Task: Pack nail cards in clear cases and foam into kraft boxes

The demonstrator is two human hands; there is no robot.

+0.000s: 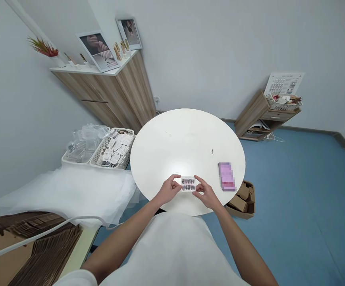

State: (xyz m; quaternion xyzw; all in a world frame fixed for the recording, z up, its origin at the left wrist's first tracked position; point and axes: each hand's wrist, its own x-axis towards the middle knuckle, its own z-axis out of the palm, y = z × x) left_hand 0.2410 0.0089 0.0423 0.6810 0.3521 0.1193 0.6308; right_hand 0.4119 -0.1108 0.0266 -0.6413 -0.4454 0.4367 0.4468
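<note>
Between my hands, above the near part of the round white table [187, 135], is a small white card of press-on nails [188, 184]. Two rows of dark, patterned nails face up on it. My left hand [170, 188] pinches the card's left edge between thumb and fingers. At the opposite edge, my right hand [205, 192] grips it the same way. To the right of my right hand lies a pinkish-purple rectangular item [227, 176], blurred out by large pixels. A tiny dark object [212, 151] rests farther back on the tabletop, too small to name.
White baskets on the left hold clear plastic cases [84, 145] and nail cards [115, 149]. White sheets [71, 190] lie before them, near stacked cardboard [41, 246]. A cardboard box [243, 202] stands by the table's right edge. Wooden cabinets [112, 95] stand behind.
</note>
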